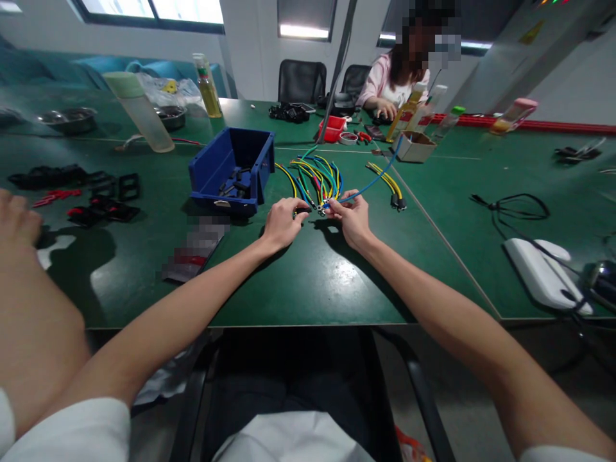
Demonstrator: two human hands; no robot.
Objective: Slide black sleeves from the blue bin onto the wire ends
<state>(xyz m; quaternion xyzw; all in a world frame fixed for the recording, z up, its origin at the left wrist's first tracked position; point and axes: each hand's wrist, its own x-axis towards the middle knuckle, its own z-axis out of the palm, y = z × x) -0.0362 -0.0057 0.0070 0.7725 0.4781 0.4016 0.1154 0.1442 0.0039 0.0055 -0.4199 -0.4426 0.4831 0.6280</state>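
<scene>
My right hand point(355, 221) pinches a blue wire point(373, 185) near its end, and the rest of the wire arcs up to the right. Closed on a small black cap-like piece point(303, 210), my left hand point(283, 224) rests just left of the wire ends. Between and beyond my hands a bundle of yellow, green and blue wires point(320, 176) lies fanned out, with metal ring terminals point(321, 209) at its near end. Several yellow wires with black end caps point(397, 202) lie to the right. A blue bin point(226, 204) on the left holds small black pieces point(235, 185).
A grey packet point(197, 250) lies near my left forearm. Black and red parts point(103, 208) and another person's bare arm point(36, 308) are at left. A white device point(541, 273) with cables is at right. Bottles point(209, 93) and a seated co-worker point(385, 80) are across the table.
</scene>
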